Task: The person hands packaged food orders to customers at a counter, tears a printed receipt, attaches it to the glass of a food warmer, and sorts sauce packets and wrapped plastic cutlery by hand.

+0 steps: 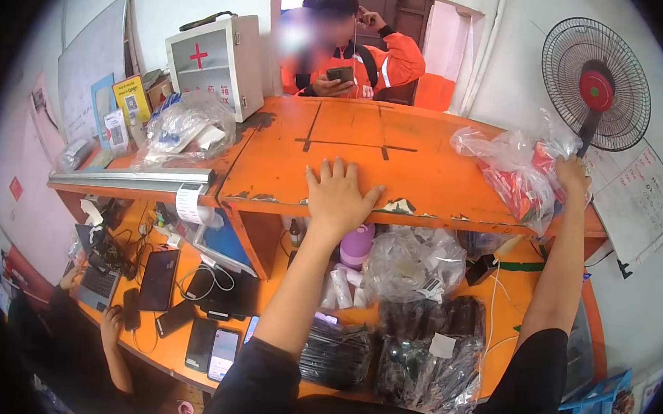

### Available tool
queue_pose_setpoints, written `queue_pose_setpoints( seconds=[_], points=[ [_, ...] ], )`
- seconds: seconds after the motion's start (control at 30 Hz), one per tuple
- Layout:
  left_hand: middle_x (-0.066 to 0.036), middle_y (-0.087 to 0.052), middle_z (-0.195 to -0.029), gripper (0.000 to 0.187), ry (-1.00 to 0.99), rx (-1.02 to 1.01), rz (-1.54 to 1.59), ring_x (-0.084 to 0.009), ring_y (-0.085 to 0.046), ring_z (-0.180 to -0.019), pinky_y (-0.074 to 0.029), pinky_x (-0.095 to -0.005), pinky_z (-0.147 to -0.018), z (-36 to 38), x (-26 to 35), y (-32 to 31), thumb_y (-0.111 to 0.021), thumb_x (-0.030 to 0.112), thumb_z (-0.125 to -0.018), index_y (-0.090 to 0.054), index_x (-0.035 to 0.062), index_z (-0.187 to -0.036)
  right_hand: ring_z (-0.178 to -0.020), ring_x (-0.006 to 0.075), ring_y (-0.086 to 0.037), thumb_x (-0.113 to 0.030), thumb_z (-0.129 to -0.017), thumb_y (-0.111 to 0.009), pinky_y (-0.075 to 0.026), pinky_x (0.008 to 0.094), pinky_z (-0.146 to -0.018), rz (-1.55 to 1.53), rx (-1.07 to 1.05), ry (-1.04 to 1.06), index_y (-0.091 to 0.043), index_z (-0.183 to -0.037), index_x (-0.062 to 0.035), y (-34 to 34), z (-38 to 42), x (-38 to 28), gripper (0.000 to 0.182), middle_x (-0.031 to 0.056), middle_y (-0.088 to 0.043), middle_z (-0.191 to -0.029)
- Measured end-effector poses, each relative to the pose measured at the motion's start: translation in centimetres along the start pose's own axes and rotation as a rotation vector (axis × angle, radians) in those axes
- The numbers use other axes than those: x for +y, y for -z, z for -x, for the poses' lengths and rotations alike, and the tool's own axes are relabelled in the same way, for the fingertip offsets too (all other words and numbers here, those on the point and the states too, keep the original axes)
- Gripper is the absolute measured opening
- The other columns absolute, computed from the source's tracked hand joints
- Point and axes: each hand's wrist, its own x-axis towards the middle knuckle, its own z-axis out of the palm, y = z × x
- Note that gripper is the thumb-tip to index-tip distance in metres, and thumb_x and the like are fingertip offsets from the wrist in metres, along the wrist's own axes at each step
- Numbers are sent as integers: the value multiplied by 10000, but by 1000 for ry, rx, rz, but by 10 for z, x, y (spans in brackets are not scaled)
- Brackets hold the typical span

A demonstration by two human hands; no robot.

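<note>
On the raised orange counter, my left hand lies flat near the front edge, its fingers spread and nothing in it. My right hand reaches to the counter's right end, at the top of a clear plastic bag with red items inside. Its fingers are bent round the bag's gathered plastic, beside the stand of the fan. Black tape marks run across the counter just beyond my left hand.
A person in an orange jacket holds a phone behind the counter. Below lie black plastic packages, a purple bottle and phones. At left, a co-worker's hands are near a laptop. A first-aid box stands back left.
</note>
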Motion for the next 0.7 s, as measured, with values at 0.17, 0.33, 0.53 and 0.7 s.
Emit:
queue_pose_setpoints(
  seconds=[0.17, 0.33, 0.53, 0.7],
  points=[
    [-162, -350, -1291, 698, -13, -3, 0, -325, -263, -1228, -143, -483, -1009, 0, -1, -2, -366, 566, -790, -393, 17, -1221, -1162, 293, -371, -402, -808, -300, -258, 488, -932, 3, -18, 10, -393, -1200, -42, -4, -2, 4, 539, 141, -391, -1258],
    [-160, -351, -1291, 701, -8, -6, 10, -325, -264, -1227, -142, -481, -1011, -2, -2, -3, -370, 566, -788, -390, 17, -1223, -1161, 293, -375, -397, -809, -288, -247, 488, -942, 12, -19, -4, -391, -1204, -40, 0, 0, -1, 542, 142, -398, -1254],
    [-153, -371, -1277, 685, -52, 38, -20, -309, -299, -1206, -179, -474, -992, -3, -3, -4, -381, 571, -781, -416, 32, -1202, -1058, 347, -468, -373, -780, -362, -313, 466, -908, -93, 10, 13, -475, -1113, 5, -2, -4, 2, 516, 190, -499, -1127],
    [-139, -389, -1264, 672, -79, 6, -14, -296, -330, -1184, -201, -476, -977, -6, -3, 0, -408, 569, -767, -430, 46, -1188, -1096, 354, -421, -361, -761, -468, -329, 455, -906, -124, 124, 9, -507, -1030, -15, 9, 3, 9, 440, 187, -488, -1126]
  ],
)
